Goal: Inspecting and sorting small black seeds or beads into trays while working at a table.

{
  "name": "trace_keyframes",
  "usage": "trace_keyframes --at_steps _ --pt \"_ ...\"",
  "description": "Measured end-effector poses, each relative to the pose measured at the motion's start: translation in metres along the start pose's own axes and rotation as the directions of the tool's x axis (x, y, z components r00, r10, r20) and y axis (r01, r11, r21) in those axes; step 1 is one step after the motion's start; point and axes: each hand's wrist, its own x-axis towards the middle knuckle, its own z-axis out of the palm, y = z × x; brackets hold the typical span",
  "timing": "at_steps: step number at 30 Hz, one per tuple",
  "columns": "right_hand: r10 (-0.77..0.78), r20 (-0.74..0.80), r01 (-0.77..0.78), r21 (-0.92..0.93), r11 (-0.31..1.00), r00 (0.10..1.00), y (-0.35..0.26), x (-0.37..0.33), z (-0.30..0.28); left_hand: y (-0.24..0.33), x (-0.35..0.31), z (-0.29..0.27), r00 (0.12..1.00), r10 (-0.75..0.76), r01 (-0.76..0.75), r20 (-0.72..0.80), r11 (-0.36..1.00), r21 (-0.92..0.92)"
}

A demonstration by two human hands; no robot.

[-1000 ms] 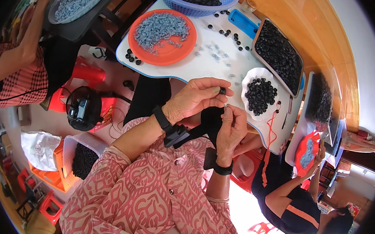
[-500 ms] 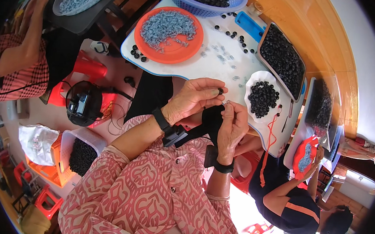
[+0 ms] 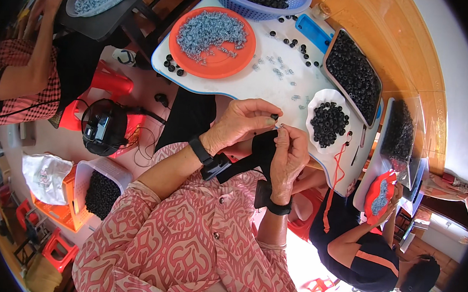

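My left hand (image 3: 234, 125) pinches a small round black part (image 3: 274, 117) between thumb and fingertips, just off the table's near edge. Close beside it, my right hand (image 3: 290, 154) is closed in a pinch on a tiny clear piece (image 3: 281, 125), mostly hidden by the fingertips. The two pinches almost meet. Beyond my left hand is a red-orange plate (image 3: 239, 65) with a heap of small grey-blue clear pieces. To the right of my right hand stands a white scalloped dish (image 3: 314, 101) of black parts. Loose clear pieces (image 3: 278, 72) lie between plate and dish.
At the table's back are a blue-purple basket (image 3: 254, 10) and a metal-rimmed tray (image 3: 327, 57), both with black parts. A blue tray (image 3: 313, 33) and loose black parts (image 3: 305, 54) lie nearby. A red ribbon (image 3: 336, 180) hangs off the right edge. Co-workers (image 3: 367, 255) sit on both sides.
Both hands stay together in nearly the same place. The left fingertips have shifted very slightly, and the black part has moved a little with them.
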Motion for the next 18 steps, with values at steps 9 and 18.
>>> trace_keyframes --at_steps 9,18 --pt "0.005 0.008 -0.005 -0.008 1.0 1.0 -0.0012 -0.0007 0.0013 0.0062 -0.0032 -0.0044 0.996 0.07 -0.083 0.053 0.946 0.314" --pt "0.005 0.008 -0.005 0.034 0.999 1.0 -0.0044 -0.0006 0.0028 -0.0002 -0.0041 -0.0079 0.999 0.027 -0.027 0.021 0.999 0.017"
